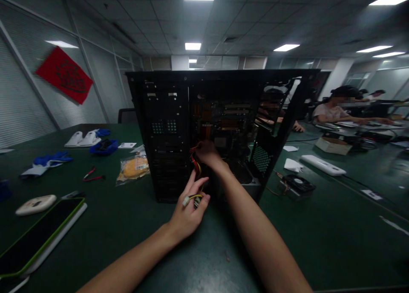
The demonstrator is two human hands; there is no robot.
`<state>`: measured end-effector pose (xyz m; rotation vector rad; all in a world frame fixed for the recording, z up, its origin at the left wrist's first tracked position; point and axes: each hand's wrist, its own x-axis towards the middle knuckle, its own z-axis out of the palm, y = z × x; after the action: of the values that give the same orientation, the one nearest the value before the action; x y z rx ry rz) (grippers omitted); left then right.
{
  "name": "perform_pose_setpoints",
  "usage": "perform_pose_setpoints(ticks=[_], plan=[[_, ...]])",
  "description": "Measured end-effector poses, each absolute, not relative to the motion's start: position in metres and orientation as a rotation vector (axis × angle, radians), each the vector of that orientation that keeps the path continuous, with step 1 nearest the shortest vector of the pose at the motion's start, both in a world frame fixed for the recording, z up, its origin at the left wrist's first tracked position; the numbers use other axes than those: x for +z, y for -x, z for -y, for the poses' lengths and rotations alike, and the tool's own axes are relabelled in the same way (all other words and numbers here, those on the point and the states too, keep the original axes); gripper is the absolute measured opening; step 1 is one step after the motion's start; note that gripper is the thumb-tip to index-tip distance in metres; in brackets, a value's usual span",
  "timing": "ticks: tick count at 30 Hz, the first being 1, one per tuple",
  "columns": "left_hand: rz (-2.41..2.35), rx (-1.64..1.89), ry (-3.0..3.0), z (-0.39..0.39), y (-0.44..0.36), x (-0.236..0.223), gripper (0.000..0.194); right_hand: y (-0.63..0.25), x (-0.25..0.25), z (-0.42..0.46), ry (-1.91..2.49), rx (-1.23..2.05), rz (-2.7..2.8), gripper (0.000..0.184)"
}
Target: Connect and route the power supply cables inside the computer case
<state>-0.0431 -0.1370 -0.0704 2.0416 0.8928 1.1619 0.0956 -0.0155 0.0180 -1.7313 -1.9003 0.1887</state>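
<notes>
A black computer case [169,165] stands upright on the table with its side open toward me. Inside it, the motherboard [220,141] shows dimly. My left hand [190,205] is at the lower front opening, closed around power cables with a pale connector [185,201] sticking out between its fingers. Reaching into the case, my right hand [209,153] is by a bundle of red, yellow and black wires [195,160]. Its fingers are in shadow, and what they grip is hard to make out.
To the left lie a phone [41,229], pliers [92,175], blue-and-white gloves [47,161] and a bagged yellow item [134,168]. At right are a cooling fan [298,184], a white power strip [322,165] and a cardboard box [332,146]. Other people sit behind the case and farther right.
</notes>
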Motion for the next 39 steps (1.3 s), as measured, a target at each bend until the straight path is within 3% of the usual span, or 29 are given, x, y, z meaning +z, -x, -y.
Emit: perform_pose_setpoints(ticks=[39], plan=[[-0.957, 1.218, -2.062, 0.142, 0.039, -0.100, 0.046, -0.070, 0.020, 0.028, 1.868, 0.028, 1.758, 0.031]])
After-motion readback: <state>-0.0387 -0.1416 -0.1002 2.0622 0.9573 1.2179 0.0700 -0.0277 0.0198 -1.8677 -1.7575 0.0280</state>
